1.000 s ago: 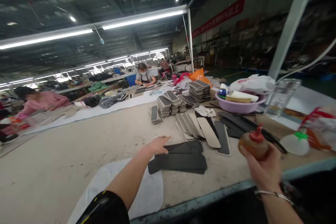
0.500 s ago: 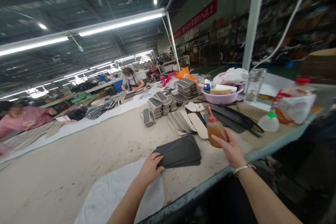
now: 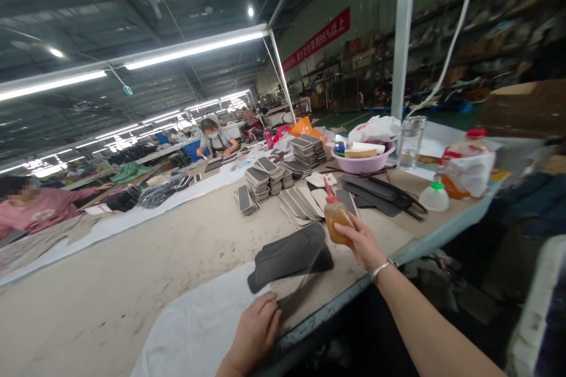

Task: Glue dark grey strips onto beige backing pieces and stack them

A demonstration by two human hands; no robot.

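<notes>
My right hand [image 3: 365, 244] is wrapped round a squeeze bottle [image 3: 338, 221] of amber liquid, its red nozzle pointing up. The bottle is held just right of a fanned pile of dark grey flat pieces [image 3: 287, 256]. At the near side of that pile, my left hand [image 3: 259, 324] has its fingers closed on the end of one dark piece [image 3: 295, 301], which is raised off the others and smeared by motion. A white sheet [image 3: 190, 330] lies under the pile's left end, beside my left hand.
Beyond the pile stand stacks of pale-edged pieces [image 3: 259, 179] and a fanned row of beige pieces [image 3: 298, 207]. To the right are black strips [image 3: 380, 191], a purple basin [image 3: 365, 164], a glass [image 3: 411, 144], a green-capped bottle [image 3: 434, 199] and a red-capped jug [image 3: 469, 165]. Co-workers sit across the table.
My left hand has moved from the pile's left end toward the near table edge, drawing one dark piece with it. The squeeze bottle in my right hand has shifted left in view.
</notes>
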